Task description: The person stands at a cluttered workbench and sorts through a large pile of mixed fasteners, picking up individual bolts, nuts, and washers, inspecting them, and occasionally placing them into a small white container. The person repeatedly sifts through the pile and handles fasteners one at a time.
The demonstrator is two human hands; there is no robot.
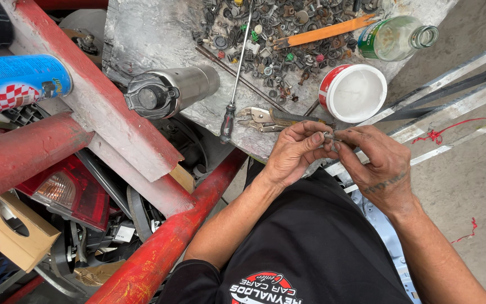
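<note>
Hands meet just off the grey bench's [153,34] edge: left hand [292,153] and right hand [379,166] both pinched nearly closed around a small metal bolt [328,136], right beside the locking pliers [277,118].

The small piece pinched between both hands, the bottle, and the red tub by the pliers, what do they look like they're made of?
The small piece, held by the left hand and right hand, looks like dull grey metal, too small to tell further. The bottle looks like clear glass: see-through and glossy. The red tub seems plastic, with a smooth matte white lid.
</note>
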